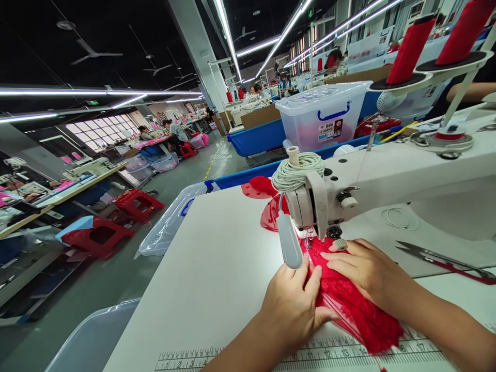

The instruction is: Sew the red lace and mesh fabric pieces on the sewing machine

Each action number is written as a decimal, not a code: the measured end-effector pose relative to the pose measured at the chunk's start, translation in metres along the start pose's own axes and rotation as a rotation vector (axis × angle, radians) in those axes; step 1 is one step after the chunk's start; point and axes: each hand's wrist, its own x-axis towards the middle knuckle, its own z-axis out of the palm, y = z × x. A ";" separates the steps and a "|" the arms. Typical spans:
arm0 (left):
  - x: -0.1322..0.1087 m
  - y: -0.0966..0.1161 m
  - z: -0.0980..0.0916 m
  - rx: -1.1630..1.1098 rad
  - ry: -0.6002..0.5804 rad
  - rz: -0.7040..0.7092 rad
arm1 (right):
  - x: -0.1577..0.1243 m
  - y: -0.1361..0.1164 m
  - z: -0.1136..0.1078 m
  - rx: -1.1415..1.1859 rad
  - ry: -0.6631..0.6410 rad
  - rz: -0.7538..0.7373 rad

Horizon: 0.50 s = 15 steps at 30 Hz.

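Note:
Red lace fabric lies under the needle area of a white sewing machine and spreads toward me over the table. My left hand grips its left edge close to the presser foot, fingers bent and thumb lower down on the cloth. On the fabric's right side my right hand rests flat, fingers stretched toward the needle. A grey lamp hangs just above my left fingertips and hides part of the stitching spot.
Scissors lie at right. Red sheer pieces sit behind the machine head. A printed ruler runs along the front edge. Red thread cones stand upper right. Beyond are a lidded plastic box and red stools.

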 end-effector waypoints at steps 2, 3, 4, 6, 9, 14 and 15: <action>0.000 -0.001 0.002 0.021 0.006 0.000 | 0.001 0.001 0.000 0.002 -0.012 0.001; 0.000 -0.001 0.002 0.030 0.010 0.001 | 0.001 0.002 0.001 0.005 -0.019 0.002; 0.000 -0.002 0.003 0.037 0.013 0.002 | 0.002 0.003 0.001 0.009 -0.026 0.003; 0.000 -0.002 0.005 0.047 0.013 0.002 | 0.002 0.005 0.003 0.018 -0.035 0.004; 0.000 -0.003 0.006 0.071 0.005 0.004 | 0.003 0.007 0.004 0.040 -0.057 0.020; 0.003 -0.005 0.005 0.088 0.013 0.001 | 0.002 0.010 0.008 0.057 -0.106 0.051; 0.004 -0.005 0.005 0.085 0.017 0.001 | 0.002 0.011 0.008 0.045 -0.107 0.045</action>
